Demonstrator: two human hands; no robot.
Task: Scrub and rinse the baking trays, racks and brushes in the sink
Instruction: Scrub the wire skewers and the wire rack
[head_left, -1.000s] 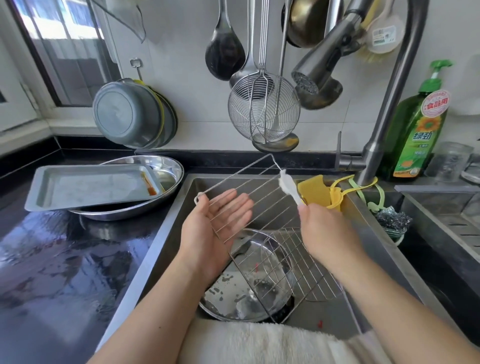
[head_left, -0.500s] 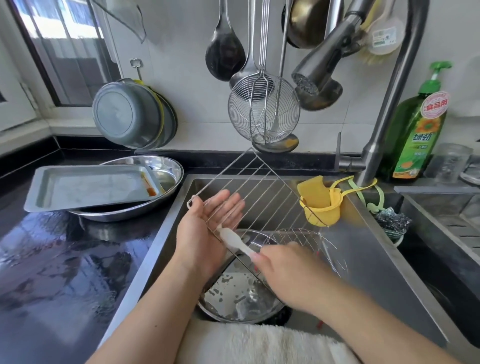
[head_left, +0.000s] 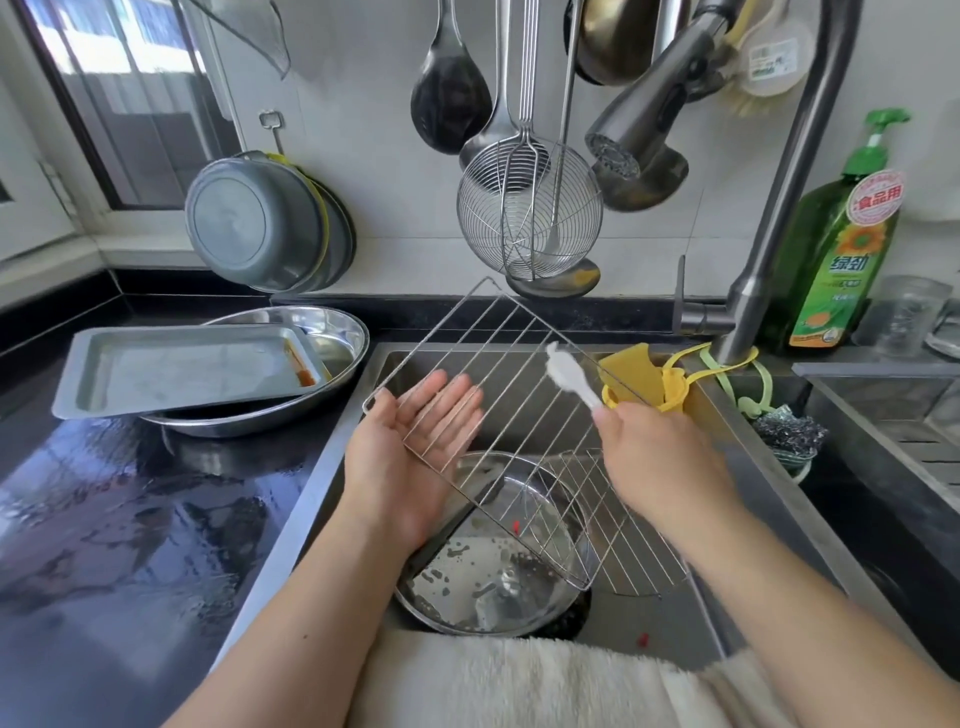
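A wire rack leans tilted over the steel sink, its low corner inside a round metal basin. My left hand lies flat, palm up, under the rack's left part, fingers straight behind the wires. My right hand grips the handle of a small white brush, whose head touches the rack's upper right wires. A second wire rack lies lower in the sink. A grey baking tray with an orange smear rests on an oval steel dish on the left counter.
The faucet head hangs above the sink; no water runs. A yellow holder and steel scourer sit at the sink's right rim, a green soap bottle behind. Ladles and a strainer hang on the wall. Wet black counter lies left.
My right hand swept the brush from the rack's lower left, near my left palm, back up to its upper right. The rack tipped slightly; my left hand stayed flat beneath it.
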